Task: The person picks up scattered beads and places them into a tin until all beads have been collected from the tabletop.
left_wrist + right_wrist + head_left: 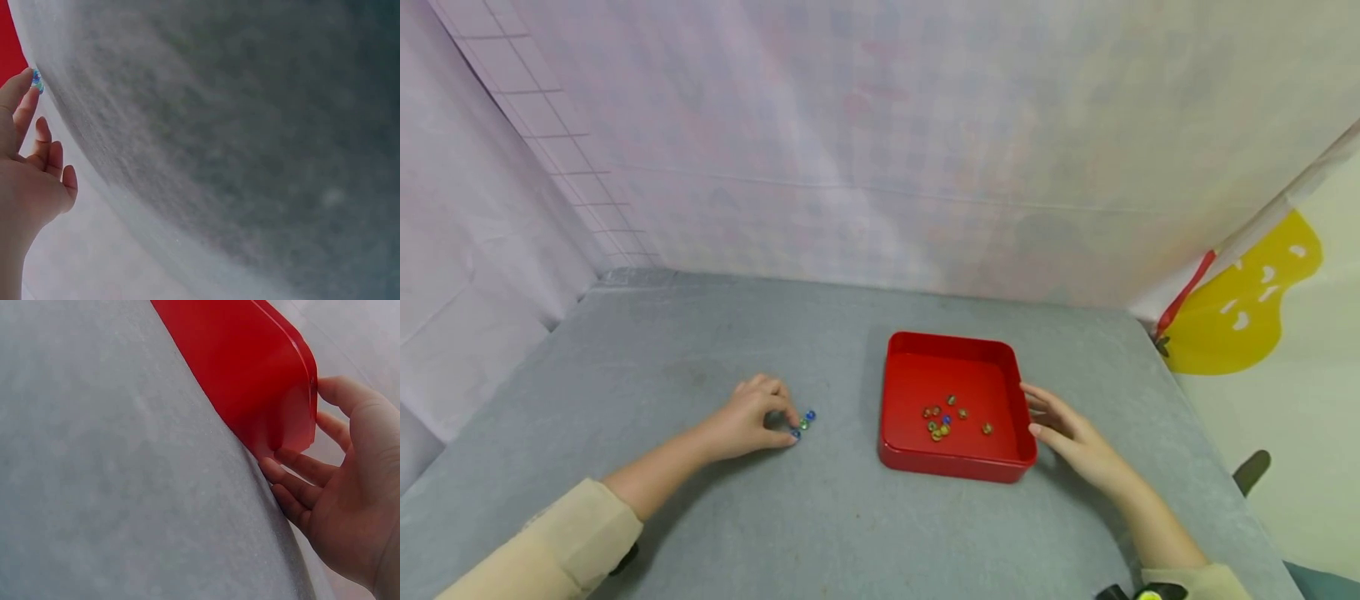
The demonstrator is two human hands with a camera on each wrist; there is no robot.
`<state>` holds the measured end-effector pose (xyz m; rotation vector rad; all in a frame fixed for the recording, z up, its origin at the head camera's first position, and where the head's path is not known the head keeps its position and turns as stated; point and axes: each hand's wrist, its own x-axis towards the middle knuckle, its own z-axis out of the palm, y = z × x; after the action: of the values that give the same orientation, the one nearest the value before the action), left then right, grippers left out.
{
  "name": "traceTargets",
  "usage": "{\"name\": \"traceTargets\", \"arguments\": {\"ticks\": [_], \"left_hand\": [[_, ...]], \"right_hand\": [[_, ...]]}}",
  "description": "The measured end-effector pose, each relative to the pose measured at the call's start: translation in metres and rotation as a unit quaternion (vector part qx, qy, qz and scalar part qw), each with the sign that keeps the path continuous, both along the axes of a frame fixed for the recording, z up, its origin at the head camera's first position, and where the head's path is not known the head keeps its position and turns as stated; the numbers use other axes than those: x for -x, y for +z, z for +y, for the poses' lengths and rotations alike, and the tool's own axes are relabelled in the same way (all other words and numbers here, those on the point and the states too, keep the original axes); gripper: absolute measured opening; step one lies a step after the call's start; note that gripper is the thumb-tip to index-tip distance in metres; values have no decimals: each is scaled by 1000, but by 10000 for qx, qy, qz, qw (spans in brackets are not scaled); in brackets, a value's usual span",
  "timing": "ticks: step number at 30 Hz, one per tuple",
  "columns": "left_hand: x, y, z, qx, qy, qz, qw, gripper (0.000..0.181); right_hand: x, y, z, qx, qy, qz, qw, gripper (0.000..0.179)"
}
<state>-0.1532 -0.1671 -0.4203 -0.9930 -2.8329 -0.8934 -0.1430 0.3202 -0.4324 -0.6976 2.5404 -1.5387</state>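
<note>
Three small glass marbles lie in a short row on the grey table. My left hand (752,421) is bent over the nearest blue marble (796,435), thumb and index finger pinching it. A green marble (804,424) and another blue marble (810,414) sit just past the fingertips. In the left wrist view, blue-green glass (37,81) shows at the tips. To the right stands a shallow red tray (958,468) with several yellowish marbles and a blue one (946,420) inside. My right hand (1071,433) rests loosely extended fingers and thumb against its right wall, also seen in the right wrist view.
A grey cloth covers the table (737,533). Pale checked curtains (850,167) hang behind and at the left. Beyond the right table edge, a yellow shape with white cutouts (1247,308) shows on a pale surface.
</note>
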Motion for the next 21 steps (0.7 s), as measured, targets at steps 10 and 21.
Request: {"name": "traceTargets", "arguments": {"ticks": [10, 21], "left_hand": [[-1, -2, 2, 191, -16, -6, 9998, 16], [0, 0, 1, 49, -11, -22, 10000, 15]], "right_hand": [[0, 0, 0, -64, -21, -12, 10000, 55], [-2, 3, -2, 31, 31, 67, 10000, 55]]}}
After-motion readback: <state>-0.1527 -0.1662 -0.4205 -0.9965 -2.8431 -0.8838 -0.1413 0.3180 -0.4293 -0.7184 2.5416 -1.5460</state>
